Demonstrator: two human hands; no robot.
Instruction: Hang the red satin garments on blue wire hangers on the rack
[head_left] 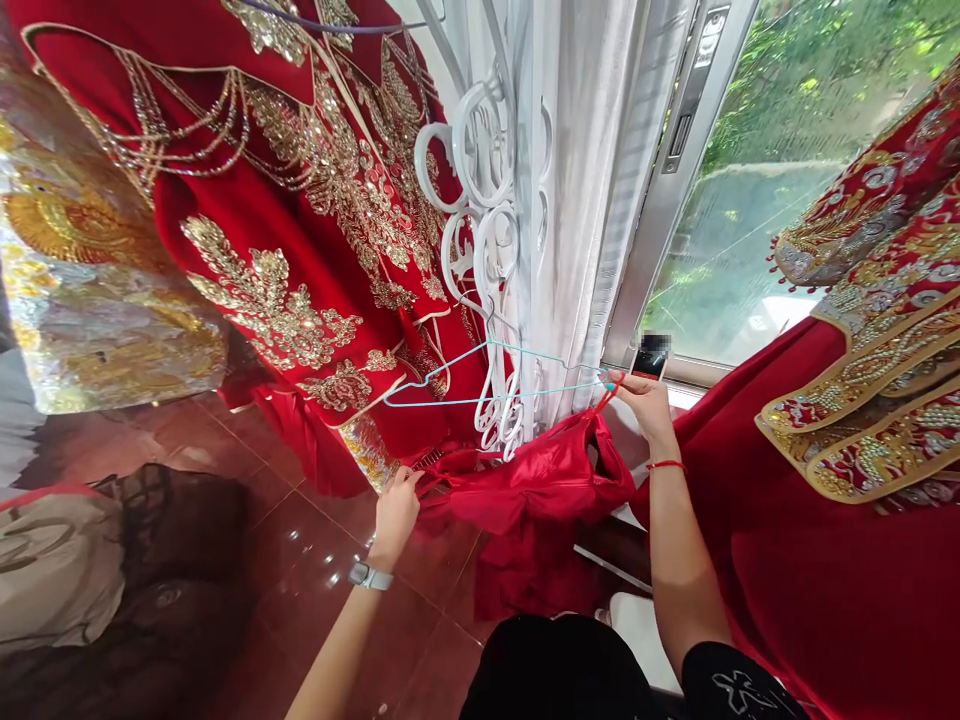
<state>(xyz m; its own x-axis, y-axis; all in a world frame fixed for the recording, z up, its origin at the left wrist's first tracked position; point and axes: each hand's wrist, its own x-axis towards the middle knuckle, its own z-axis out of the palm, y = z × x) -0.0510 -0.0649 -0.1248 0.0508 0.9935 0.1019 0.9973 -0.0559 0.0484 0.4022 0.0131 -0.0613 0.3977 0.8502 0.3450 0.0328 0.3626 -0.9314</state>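
A plain red satin garment (536, 480) hangs slack between my two hands, below a thin light-blue wire hanger (480, 385). My left hand (395, 512), with a watch on the wrist, is closed on the garment's left strap or edge. My right hand (643, 400), with a red cord round the wrist, pinches the garment's thin red strap at the right tip of the hanger. The hanger lies roughly level in front of a white ornate metal stand (487, 240).
A red robe with heavy gold embroidery (300, 220) hangs at the left, another red and gold robe (862, 400) at the right. White curtain (592, 180) and a window frame (675, 170) stand behind. Reddish floor tiles (300, 560) lie below, with dark bags at the left.
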